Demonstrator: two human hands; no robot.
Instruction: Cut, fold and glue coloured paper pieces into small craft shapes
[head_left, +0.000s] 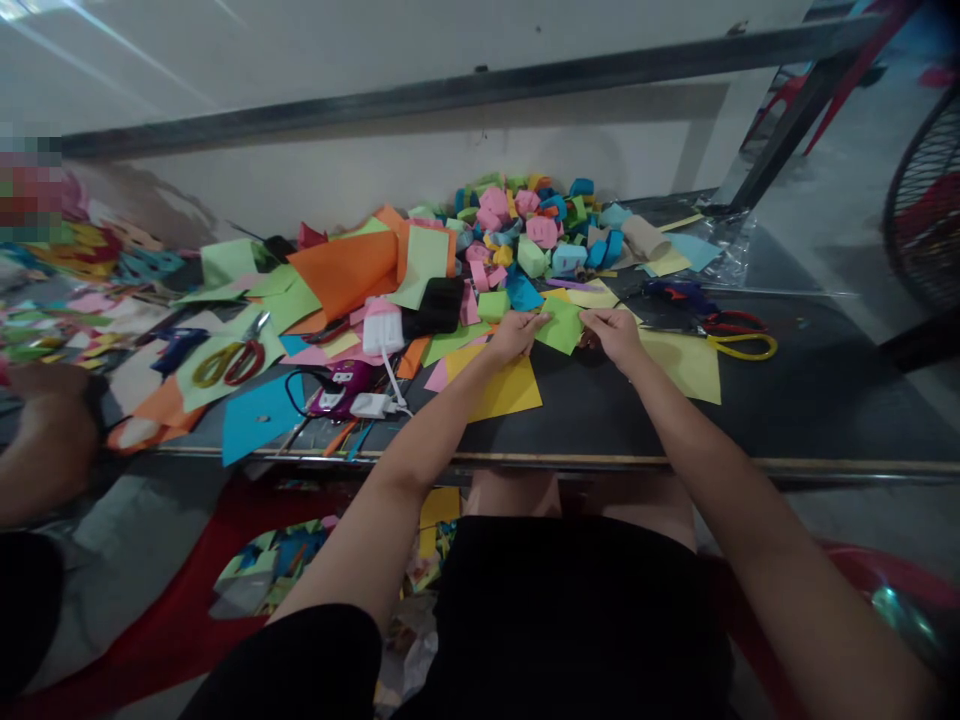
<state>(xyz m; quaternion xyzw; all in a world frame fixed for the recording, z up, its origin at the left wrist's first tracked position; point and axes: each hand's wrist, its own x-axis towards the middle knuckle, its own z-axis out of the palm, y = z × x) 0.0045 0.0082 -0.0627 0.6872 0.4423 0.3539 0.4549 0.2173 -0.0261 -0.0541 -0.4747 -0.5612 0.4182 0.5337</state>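
Observation:
A small piece of bright green paper (560, 324) is stretched between my two hands, just above the dark table. My left hand (517, 334) pinches its left edge, and my right hand (610, 332) pinches its right edge. Under my left forearm lies a yellow-orange sheet (508, 392) on the table. A pale yellow sheet (684, 365) rests beside my right wrist. Behind my hands rises a heap of small folded paper pieces (536, 228) in pink, green, blue and yellow.
Red-and-yellow scissors (739, 335) lie to the right, and another pair of scissors (229, 362) to the left. A purple power strip (346, 388) with a white plug (383, 326) sits left of my hands. A co-worker's arm (49, 430) reaches in at far left. A fan (930, 210) stands right.

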